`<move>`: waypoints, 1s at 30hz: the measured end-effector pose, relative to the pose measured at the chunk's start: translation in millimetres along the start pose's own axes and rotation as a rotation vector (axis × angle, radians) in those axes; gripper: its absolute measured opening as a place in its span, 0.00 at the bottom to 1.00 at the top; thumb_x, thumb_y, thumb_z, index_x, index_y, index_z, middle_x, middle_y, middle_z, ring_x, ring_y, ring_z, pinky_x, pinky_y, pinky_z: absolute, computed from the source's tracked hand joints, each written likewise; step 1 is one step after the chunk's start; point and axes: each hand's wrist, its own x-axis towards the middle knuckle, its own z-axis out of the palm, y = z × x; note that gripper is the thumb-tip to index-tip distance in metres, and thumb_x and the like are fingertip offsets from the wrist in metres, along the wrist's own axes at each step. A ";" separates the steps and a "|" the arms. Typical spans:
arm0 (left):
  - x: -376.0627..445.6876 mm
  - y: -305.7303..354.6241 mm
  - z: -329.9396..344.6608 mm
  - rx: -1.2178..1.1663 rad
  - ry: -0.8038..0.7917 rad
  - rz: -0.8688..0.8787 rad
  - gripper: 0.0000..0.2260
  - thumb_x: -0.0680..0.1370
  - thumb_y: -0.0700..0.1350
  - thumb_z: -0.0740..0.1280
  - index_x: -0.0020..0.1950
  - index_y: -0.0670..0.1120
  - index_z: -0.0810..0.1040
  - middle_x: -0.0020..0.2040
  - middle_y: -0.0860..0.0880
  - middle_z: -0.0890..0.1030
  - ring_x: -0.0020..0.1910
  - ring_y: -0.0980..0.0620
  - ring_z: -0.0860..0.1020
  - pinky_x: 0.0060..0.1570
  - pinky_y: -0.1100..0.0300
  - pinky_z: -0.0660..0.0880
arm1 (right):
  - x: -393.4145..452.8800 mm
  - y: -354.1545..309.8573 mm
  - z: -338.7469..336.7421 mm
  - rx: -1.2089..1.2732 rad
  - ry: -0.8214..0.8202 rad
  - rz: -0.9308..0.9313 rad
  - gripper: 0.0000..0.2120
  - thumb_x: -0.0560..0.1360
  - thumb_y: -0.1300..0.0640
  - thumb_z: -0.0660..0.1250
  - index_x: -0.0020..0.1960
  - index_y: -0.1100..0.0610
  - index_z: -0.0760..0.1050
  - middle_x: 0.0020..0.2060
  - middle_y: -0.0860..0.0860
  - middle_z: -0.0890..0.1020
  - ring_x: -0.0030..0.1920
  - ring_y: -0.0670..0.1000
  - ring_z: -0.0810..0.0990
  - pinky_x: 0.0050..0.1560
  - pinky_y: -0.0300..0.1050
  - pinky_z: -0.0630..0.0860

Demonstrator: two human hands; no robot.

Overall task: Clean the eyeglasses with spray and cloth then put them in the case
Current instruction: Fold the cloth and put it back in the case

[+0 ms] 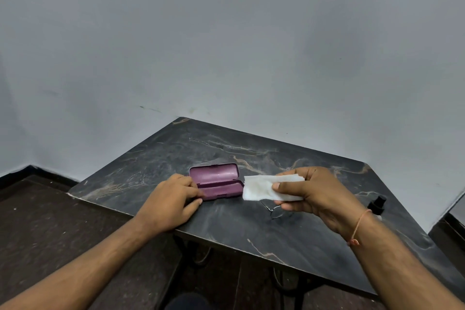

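Low in the frame, the right hand [317, 194] pinches one white folded cloth [266, 187] in a closed grip. The left hand [173, 201] rests, fingers curled, against one open purple plastic case [216, 181], holding nothing. One pair of thin wire eyeglasses [273, 209] lies on the dark marbled table [239, 229] under the cloth; one black-capped spray bottle [376, 205] stands at far right. The frames, barely visible, could get pressed and bent.

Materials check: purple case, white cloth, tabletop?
Purple case: looks like hard plastic, satin sheen, moulded hinge line; metal can't be ruled out. White cloth: thin soft fabric or tissue, matte, limp, folds in the right hand. Tabletop: dark marble-look slab with tan veins, slightly glossy; stone or laminate unclear.
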 end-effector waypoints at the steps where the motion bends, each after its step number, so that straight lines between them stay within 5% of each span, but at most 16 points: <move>1: -4.3 -8.7 -1.2 -0.060 -0.002 -0.008 0.08 0.82 0.56 0.72 0.57 0.60 0.88 0.52 0.61 0.80 0.57 0.56 0.77 0.58 0.51 0.78 | 6.0 -0.1 7.3 -0.005 -0.018 0.003 0.08 0.74 0.67 0.80 0.53 0.64 0.88 0.46 0.64 0.90 0.41 0.59 0.91 0.39 0.45 0.89; 6: -15.9 -33.0 1.5 -0.246 0.030 -0.072 0.07 0.81 0.57 0.75 0.57 0.64 0.89 0.64 0.63 0.75 0.65 0.59 0.72 0.64 0.61 0.70 | 37.7 0.3 51.6 0.025 -0.114 0.051 0.08 0.75 0.68 0.79 0.54 0.63 0.87 0.46 0.65 0.90 0.41 0.58 0.91 0.37 0.45 0.88; 11: -15.9 -34.7 4.2 -0.278 0.035 -0.110 0.08 0.78 0.62 0.75 0.57 0.72 0.85 0.62 0.71 0.72 0.63 0.65 0.70 0.59 0.68 0.68 | 72.0 6.9 90.7 0.215 -0.200 0.147 0.13 0.75 0.67 0.79 0.59 0.63 0.86 0.49 0.61 0.90 0.41 0.56 0.91 0.37 0.45 0.88; 15: -14.8 -34.5 4.6 -0.321 0.042 -0.123 0.06 0.77 0.62 0.76 0.54 0.69 0.88 0.65 0.68 0.73 0.64 0.62 0.73 0.61 0.59 0.75 | 91.1 22.3 103.8 0.049 -0.167 0.198 0.15 0.76 0.70 0.77 0.62 0.66 0.83 0.49 0.64 0.90 0.38 0.56 0.90 0.37 0.46 0.89; 22: -15.7 -33.4 6.5 -0.318 0.061 -0.106 0.08 0.77 0.63 0.74 0.56 0.68 0.89 0.68 0.69 0.72 0.67 0.61 0.73 0.61 0.57 0.77 | 106.9 31.4 111.0 -0.247 -0.128 0.163 0.10 0.77 0.69 0.75 0.57 0.64 0.82 0.40 0.62 0.86 0.28 0.52 0.84 0.27 0.44 0.82; 30: -17.0 -28.5 5.6 -0.299 0.130 -0.144 0.06 0.76 0.61 0.77 0.52 0.66 0.89 0.61 0.68 0.78 0.61 0.65 0.77 0.56 0.64 0.75 | 116.6 40.7 118.8 -0.402 -0.080 0.117 0.10 0.75 0.67 0.76 0.55 0.62 0.83 0.39 0.58 0.86 0.23 0.49 0.79 0.26 0.41 0.78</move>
